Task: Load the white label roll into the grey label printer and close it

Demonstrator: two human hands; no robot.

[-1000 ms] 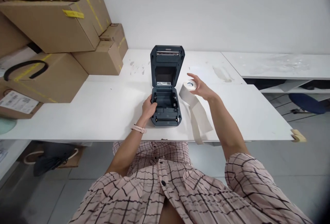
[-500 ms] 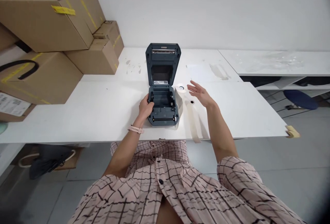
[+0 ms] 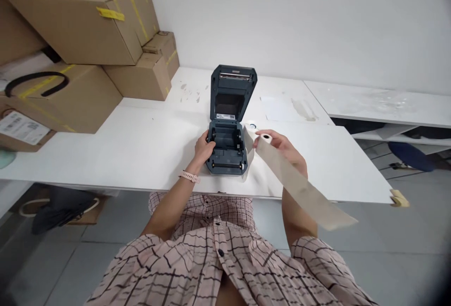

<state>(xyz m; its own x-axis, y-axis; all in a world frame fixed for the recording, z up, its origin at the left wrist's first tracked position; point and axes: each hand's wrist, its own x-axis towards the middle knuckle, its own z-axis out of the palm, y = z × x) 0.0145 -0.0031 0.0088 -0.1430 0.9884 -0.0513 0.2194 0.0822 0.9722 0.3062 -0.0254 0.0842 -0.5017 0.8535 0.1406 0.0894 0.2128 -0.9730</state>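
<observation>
A dark blue-grey label printer (image 3: 227,156) stands on the white table with its lid (image 3: 233,91) raised, its inner bay exposed. My left hand (image 3: 205,149) grips the printer's left side, thumb over the rim. To the right of the printer, my right hand (image 3: 284,149) is closed around a small label roll (image 3: 266,138) with a dark core hole. A long strip of its paper (image 3: 299,184) trails down to the right, past the table's front edge. Between printer and right hand lies another white label roll (image 3: 251,127), partly hidden, its loose strip curving along the printer's right side.
Cardboard boxes (image 3: 81,24) with yellow tape are stacked at the left. A white sheet (image 3: 275,108) lies on the table (image 3: 169,146) behind my right hand. A blue stool (image 3: 410,155) stands at the far right, and a foam-like corner guard (image 3: 400,198) covers the table's right corner.
My right hand has gone from open beside the label roll to holding it, lifted, with its paper strip swinging out to the right. My left hand stays on the printer. The view has shifted slightly.
</observation>
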